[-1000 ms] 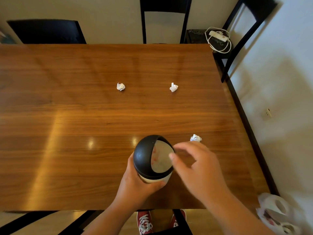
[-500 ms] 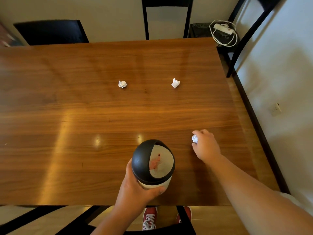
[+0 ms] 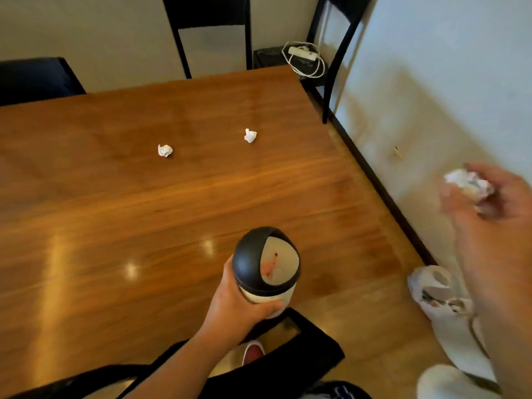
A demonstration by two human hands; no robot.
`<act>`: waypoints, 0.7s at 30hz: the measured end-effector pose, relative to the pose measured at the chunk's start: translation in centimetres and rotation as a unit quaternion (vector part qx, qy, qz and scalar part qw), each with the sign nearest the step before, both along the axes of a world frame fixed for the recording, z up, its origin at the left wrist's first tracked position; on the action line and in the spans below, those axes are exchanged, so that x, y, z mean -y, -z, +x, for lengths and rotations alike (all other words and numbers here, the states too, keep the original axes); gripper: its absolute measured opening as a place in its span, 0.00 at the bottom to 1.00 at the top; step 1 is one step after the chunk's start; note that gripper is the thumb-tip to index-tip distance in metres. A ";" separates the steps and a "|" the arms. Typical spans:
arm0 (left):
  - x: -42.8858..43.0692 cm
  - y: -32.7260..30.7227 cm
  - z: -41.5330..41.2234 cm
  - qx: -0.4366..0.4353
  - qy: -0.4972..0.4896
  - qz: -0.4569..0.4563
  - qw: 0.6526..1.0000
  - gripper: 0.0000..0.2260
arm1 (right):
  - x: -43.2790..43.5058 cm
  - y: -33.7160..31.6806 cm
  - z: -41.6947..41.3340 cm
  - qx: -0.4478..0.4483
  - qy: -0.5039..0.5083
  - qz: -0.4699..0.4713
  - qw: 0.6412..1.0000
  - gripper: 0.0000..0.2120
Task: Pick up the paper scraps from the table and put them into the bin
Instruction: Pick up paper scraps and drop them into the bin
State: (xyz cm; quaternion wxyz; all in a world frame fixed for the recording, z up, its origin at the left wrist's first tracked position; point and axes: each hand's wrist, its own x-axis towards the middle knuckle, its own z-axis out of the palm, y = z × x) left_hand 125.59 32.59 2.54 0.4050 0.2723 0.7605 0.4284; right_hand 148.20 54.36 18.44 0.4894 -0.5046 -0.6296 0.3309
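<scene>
My left hand (image 3: 240, 305) grips the small white bin (image 3: 266, 264) with its black domed lid at the near edge of the wooden table (image 3: 115, 226); the lid's opening faces up and right. My right hand (image 3: 495, 214), blurred, is raised at the far right, well clear of the table, holding a crumpled paper scrap (image 3: 467, 182) in its fingers. Two more white paper scraps lie on the table farther back: one (image 3: 165, 150) left of centre, the other (image 3: 250, 135) to its right.
Black chairs stand behind the table (image 3: 207, 33) and at its far right corner (image 3: 336, 53), another (image 3: 259, 358) under the near edge. A white power strip with cable (image 3: 303, 53) sits on a dark stand. A white plastic bag (image 3: 443, 300) lies on the floor by the wall.
My right hand closed on the scrap beside the bin, then lifted it up and away to the right. The view swung so the table now looks tilted. The left hand kept holding the bin.
</scene>
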 end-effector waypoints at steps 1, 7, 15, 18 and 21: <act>-0.3 -0.2 0.4 -0.005 0.021 0.012 1.000 0.48 | 1.1 -1.6 0.7 -0.035 0.025 0.028 0.999 0.16; -2.4 -1.9 4.4 -0.009 0.122 0.084 0.989 0.47 | 9.5 0.3 -0.4 0.129 -0.124 -0.046 0.983 0.22; -3.3 -1.8 10.5 -0.021 0.219 0.128 0.967 0.47 | 14.3 8.4 12.0 0.148 -0.062 -0.268 0.950 0.24; -3.5 -1.3 13.7 -0.014 0.246 0.120 0.962 0.46 | 17.0 13.7 20.4 0.180 -0.010 -0.388 0.904 0.14; -3.9 -0.8 17.5 -0.011 0.267 0.113 0.957 0.44 | 20.8 19.2 28.7 0.191 0.057 -0.475 0.857 0.15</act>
